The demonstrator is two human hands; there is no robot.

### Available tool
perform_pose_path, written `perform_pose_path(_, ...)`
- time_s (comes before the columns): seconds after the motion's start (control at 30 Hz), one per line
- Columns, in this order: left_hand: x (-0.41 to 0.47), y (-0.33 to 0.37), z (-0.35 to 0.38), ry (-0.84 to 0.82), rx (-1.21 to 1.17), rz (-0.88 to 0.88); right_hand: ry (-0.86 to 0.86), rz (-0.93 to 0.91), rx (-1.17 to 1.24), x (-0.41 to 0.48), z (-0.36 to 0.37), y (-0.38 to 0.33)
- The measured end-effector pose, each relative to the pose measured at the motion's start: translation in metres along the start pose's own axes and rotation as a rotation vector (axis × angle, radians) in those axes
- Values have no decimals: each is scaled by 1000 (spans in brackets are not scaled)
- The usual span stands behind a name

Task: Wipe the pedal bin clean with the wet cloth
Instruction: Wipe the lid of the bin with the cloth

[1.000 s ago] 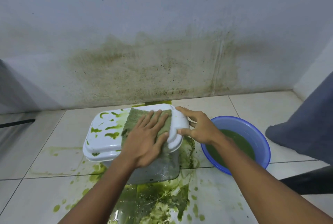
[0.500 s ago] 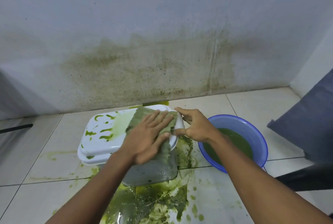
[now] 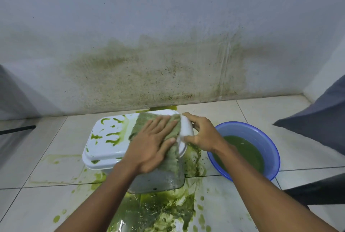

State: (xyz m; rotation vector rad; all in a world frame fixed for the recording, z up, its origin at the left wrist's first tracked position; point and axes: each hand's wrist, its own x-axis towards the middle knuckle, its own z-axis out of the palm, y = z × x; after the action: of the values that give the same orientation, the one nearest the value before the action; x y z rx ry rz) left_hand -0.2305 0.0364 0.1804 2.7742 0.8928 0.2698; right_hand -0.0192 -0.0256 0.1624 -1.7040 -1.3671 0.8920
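A white pedal bin (image 3: 104, 149) stands on the tiled floor near the wall, its lid streaked with green smears on the left half. A wet green cloth (image 3: 143, 123) lies across the right part of the lid and hangs down the bin's front. My left hand (image 3: 149, 145) presses flat on the cloth with straight fingers. My right hand (image 3: 201, 134) grips the lid's right edge, fingers curled round the rim, thumb at the front.
A blue basin (image 3: 268, 142) of green water sits right of the bin. Green slime (image 3: 158, 211) is spilled on the tiles in front of the bin. The stained wall (image 3: 158, 74) is close behind. Dark fabric (image 3: 317, 123) lies at the right.
My left hand with the cloth has slid slightly toward the lid's right end. The right hand keeps its hold on the lid's edge. The view has shifted a little.
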Motion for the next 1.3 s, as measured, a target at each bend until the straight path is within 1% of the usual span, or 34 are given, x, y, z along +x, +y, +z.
perform_pose_path(0.07,-11,-23,-5,23,40,-158,15,-12,-42,-1,3,-5)
perform_pose_path(0.13,-6,-35,-8,21,85,-339,7,-66,-87,-1,7,-10)
perform_pose_path(0.2,14,-31,-8,0,88,-443,-1,-97,-153,-1,13,-14)
perform_pose_path(0.27,32,-13,-5,-30,65,-439,5,-112,-210,0,17,-15)
perform_pose_path(0.37,28,10,1,-47,60,-268,35,-123,-211,0,19,-18)
perform_pose_path(0.43,3,10,1,-40,67,-158,57,-96,-191,1,19,-19)
perform_pose_path(0.47,-11,4,0,-31,62,-131,62,-80,-192,1,19,-20)
perform_pose_path(0.53,-34,-19,-5,-3,49,-174,62,-63,-217,4,22,-22)
perform_pose_path(0.6,-43,-50,-12,23,66,-309,51,-63,-274,7,26,-28)
perform_pose_path(0.67,-35,-72,-18,12,93,-446,37,-99,-352,12,33,-38)
perform_pose_path(0.73,-11,-73,-23,-12,79,-517,27,-149,-452,20,43,-50)
perform_pose_path(0.8,11,-59,-24,-35,49,-519,9,-160,-595,26,54,-56)
perform_pose_path(0.87,15,-46,-19,-36,54,-445,17,-126,-689,28,63,-58)
perform_pose_path(0.97,-14,-48,-14,-21,61,-285,34,-105,-749,27,68,-55)
perform_pose_path(1.0,-26,-55,-14,-15,64,-271,41,-108,-763,27,68,-54)
perform_pose_path(1.07,-43,-75,-19,5,84,-335,47,-109,-786,27,69,-52)
perform_pose_path(1.17,-46,-101,-26,14,118,-501,54,-94,-800,25,71,-52)
perform_pose_path(1.23,-33,-102,-27,7,89,-556,50,-86,-807,26,73,-53)
perform_pose_path(1.3,-16,-91,-26,-11,65,-570,51,-86,-830,26,74,-54)
